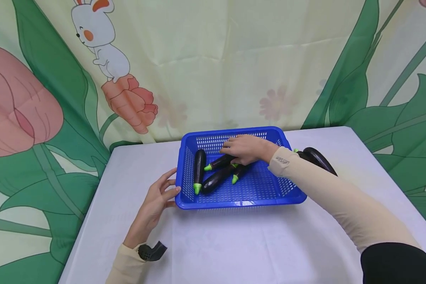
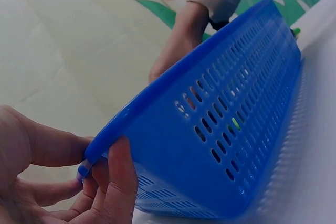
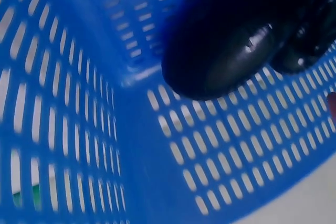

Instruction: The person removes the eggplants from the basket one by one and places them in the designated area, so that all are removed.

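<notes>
A blue plastic basket (image 1: pixel 240 204) holds several dark eggplants with green stem ends, one of them upright along its left side (image 1: pixel 199 169). My left hand (image 1: pixel 156 201) grips the basket's left rim; in the left wrist view, thumb and fingers pinch the rim (image 2: pixel 144 94) from both sides. Inside the basket, my right hand (image 1: pixel 245 149) is over the middle eggplants, fingers pointing left and down, with one eggplant (image 1: pixel 242 172) partly under it. In the right wrist view a large eggplant (image 3: pixel 220 61) is close to the camera; whether the fingers hold it is hidden.
More eggplants (image 1: pixel 318 159) lie on the white-covered table (image 1: pixel 216 244), right of the basket and partly behind my right sleeve. A curtain (image 1: pixel 206 71) printed with plants and a rabbit hangs behind the table.
</notes>
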Demonstrator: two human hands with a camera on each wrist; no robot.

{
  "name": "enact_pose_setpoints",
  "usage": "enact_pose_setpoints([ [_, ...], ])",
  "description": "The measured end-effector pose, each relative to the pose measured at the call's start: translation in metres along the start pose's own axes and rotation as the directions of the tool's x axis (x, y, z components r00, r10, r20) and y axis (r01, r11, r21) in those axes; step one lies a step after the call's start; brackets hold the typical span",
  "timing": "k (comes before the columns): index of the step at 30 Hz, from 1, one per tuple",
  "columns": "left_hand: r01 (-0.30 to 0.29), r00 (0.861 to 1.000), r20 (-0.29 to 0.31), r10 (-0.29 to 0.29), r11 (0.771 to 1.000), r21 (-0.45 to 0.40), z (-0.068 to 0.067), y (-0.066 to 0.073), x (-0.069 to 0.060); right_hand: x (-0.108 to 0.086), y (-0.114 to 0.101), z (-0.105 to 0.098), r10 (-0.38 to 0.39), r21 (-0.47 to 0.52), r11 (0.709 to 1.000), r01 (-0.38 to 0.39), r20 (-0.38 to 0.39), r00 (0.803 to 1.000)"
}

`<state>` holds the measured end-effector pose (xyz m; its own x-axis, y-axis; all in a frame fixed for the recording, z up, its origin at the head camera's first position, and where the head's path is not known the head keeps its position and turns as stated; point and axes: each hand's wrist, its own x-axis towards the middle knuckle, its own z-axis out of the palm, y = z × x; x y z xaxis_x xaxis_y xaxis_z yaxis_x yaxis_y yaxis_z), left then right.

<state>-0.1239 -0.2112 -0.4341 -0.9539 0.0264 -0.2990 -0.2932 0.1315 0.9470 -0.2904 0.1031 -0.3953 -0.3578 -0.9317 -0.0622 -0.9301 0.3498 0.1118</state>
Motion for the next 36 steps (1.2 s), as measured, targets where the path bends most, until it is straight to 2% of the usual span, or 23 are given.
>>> enact_pose_setpoints([
  [4,-0.015,1.0,0.006,0.015,1.0,0.005,0.0,0.002,-0.001,0.003,0.002,0.008,0.021,0.038,0.999,-0.022,0.021,1.0],
  [9,-0.016,1.0,-0.003,0.016,1.0,0.004,0.0,0.003,-0.001,0.005,0.003,0.015,0.025,0.017,1.0,-0.026,0.023,0.999],
  [16,-0.014,1.0,0.006,0.014,1.0,-0.015,0.0,0.003,0.0,0.005,0.004,0.02,0.056,0.043,0.997,-0.057,0.022,0.998],
  [27,-0.016,1.0,0.012,0.017,1.0,-0.006,0.0,0.0,-0.001,0.003,0.001,0.018,0.068,0.057,0.996,-0.07,0.042,0.997],
  [32,-0.013,1.0,0.01,0.013,1.0,-0.009,0.0,-0.001,-0.001,-0.004,0.001,0.009,0.111,0.109,0.988,-0.113,0.021,0.994],
  [36,-0.016,1.0,0.005,0.016,1.0,-0.011,0.0,0.0,0.0,-0.01,-0.001,-0.002,0.17,0.233,0.958,-0.167,0.008,0.985],
])
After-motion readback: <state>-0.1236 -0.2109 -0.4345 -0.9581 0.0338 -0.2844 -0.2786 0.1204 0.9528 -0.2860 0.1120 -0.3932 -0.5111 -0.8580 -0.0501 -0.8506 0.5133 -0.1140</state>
